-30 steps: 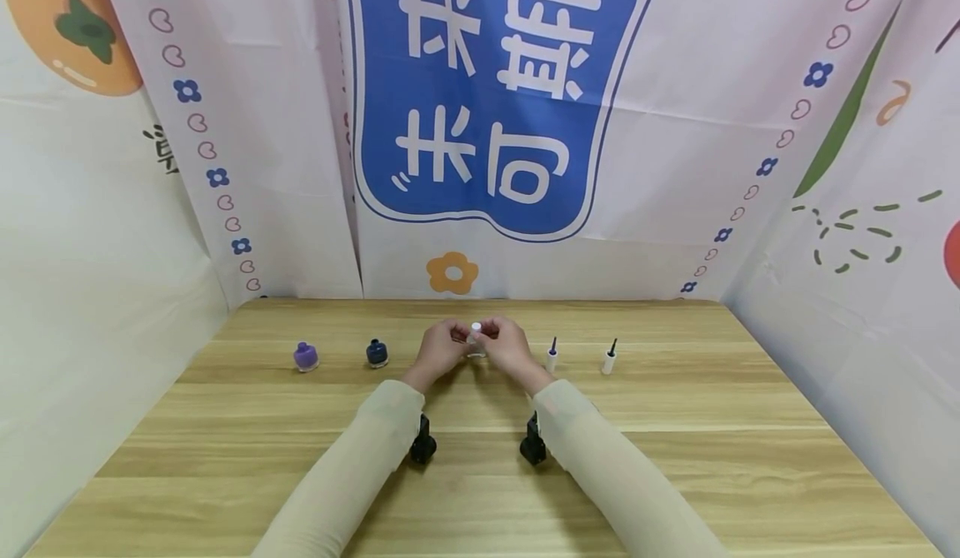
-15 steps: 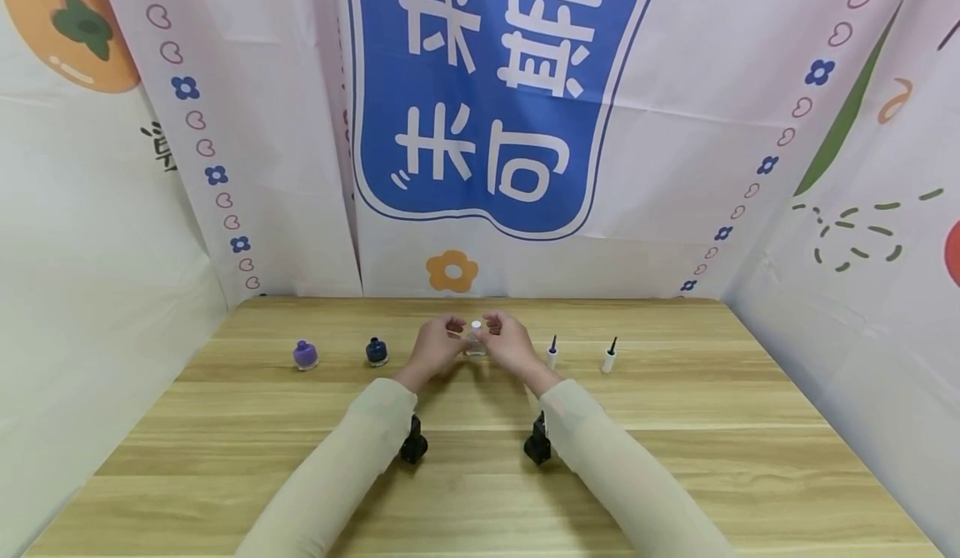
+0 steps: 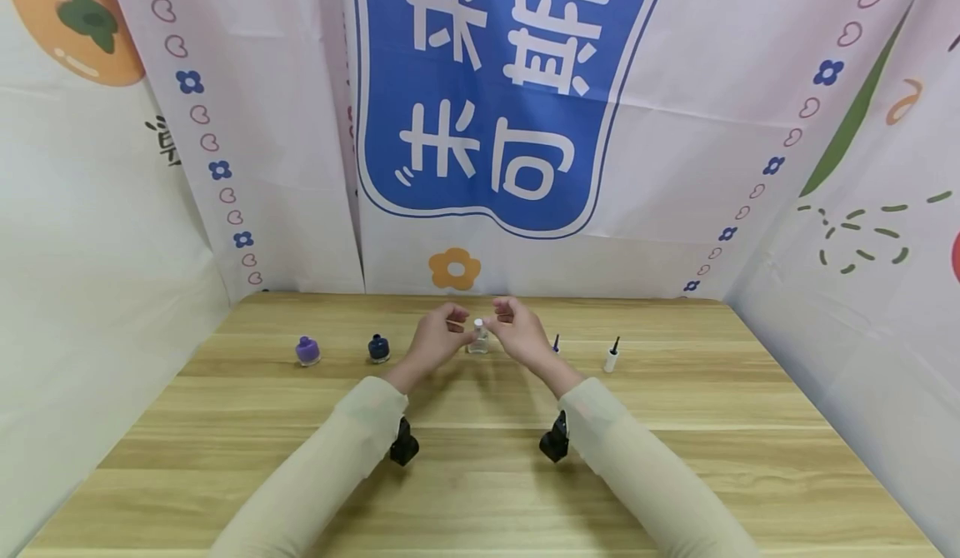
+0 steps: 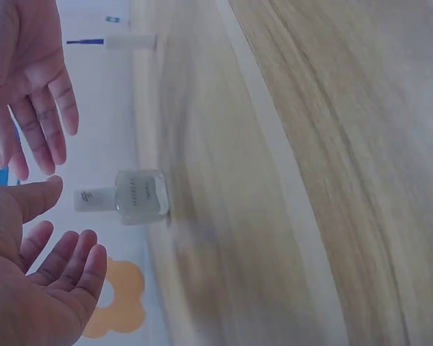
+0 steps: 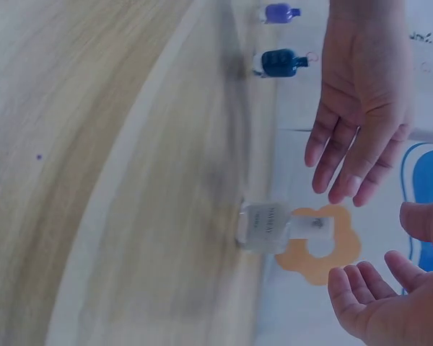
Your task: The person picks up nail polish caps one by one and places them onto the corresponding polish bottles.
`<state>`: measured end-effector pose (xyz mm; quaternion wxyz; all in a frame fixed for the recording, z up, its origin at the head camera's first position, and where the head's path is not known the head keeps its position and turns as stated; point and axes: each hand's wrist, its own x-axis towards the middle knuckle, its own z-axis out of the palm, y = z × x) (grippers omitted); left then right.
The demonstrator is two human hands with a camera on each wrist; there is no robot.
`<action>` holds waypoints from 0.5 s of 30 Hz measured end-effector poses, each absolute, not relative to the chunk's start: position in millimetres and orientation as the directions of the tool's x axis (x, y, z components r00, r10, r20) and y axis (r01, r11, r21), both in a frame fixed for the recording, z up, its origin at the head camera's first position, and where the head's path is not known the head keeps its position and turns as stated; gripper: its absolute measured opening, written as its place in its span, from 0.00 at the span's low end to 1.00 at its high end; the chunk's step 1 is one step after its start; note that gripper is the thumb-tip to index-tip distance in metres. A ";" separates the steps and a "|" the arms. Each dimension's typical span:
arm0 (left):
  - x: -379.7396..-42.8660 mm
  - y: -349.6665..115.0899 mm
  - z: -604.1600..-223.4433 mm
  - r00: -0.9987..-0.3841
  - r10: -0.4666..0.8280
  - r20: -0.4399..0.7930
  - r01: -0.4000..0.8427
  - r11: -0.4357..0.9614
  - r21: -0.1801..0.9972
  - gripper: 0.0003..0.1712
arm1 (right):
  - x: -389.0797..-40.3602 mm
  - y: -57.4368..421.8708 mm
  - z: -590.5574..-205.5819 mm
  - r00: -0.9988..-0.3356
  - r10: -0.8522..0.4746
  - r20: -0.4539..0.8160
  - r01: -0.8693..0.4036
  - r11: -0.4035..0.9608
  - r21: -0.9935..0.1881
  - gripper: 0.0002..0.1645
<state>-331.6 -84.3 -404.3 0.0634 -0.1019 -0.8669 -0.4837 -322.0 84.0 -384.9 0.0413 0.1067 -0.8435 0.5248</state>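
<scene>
A small clear nail polish bottle (image 3: pixel 478 343) with a white cap stands upright on the wooden table between my hands. My left hand (image 3: pixel 435 340) is just left of it, fingers loosely bent and holding nothing. On the other side, my right hand (image 3: pixel 521 337) is relaxed, with its fingers off the bottle. Both wrist views show daylight between the hands and the capped bottle (image 4: pixel 142 197). Farther left stand two uncapped bottles, one dark blue (image 3: pixel 378 349) and one purple (image 3: pixel 307 351). To the right, a white brush cap (image 3: pixel 611 360) stands bristles up; another (image 3: pixel 556 346) is partly hidden by my right hand.
The wooden table (image 3: pixel 480 475) meets a printed white cloth (image 3: pixel 300 166) hung along its back, and more cloth hangs at both sides. Black wrist cameras, such as the left one (image 3: pixel 404 443), sit under my cuffs close above the tabletop.
Both hands have let go of the clear nail polish bottle and drawn apart, left hand leftward, right hand rightward. The bottle remains standing in place. The view has shifted slightly.
</scene>
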 end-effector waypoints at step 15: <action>-310.6 -87.6 -381.2 -0.948 0.173 0.267 0.318 0.469 0.824 0.21 | -296.4 98.3 -356.1 -0.931 -0.239 0.276 -0.357 0.440 -0.824 0.25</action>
